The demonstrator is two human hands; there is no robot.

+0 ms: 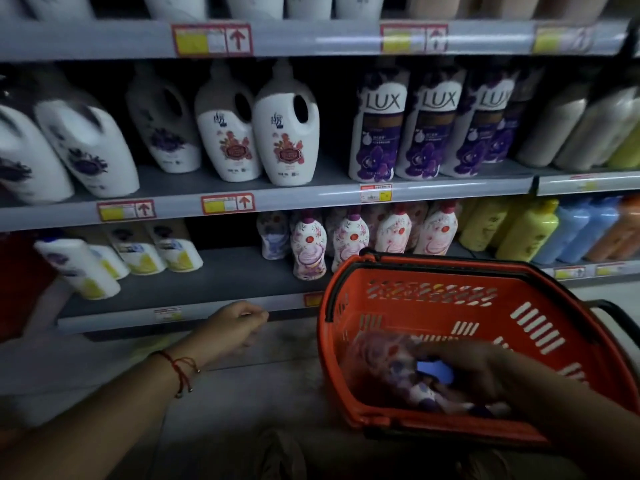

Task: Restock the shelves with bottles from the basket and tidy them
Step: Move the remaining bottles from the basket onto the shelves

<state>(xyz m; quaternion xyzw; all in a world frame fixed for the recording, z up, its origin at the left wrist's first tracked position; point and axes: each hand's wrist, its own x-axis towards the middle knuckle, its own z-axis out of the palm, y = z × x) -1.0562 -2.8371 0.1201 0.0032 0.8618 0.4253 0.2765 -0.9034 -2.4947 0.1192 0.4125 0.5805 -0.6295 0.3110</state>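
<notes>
Restock's barely started, looks like: blurry right hand digs among floral white plastic bottles in the orange plastic basket, grip unclear. Left hand hangs loosely curled, empty, near the grey bottom shelf.

I'm looking at a shop aisle: shelves with price tags on their edges, rows of Lux bottles, and an orange basket.

Grey lower shelf w/ floral bottles mid, white-yellow bottles left.
</notes>
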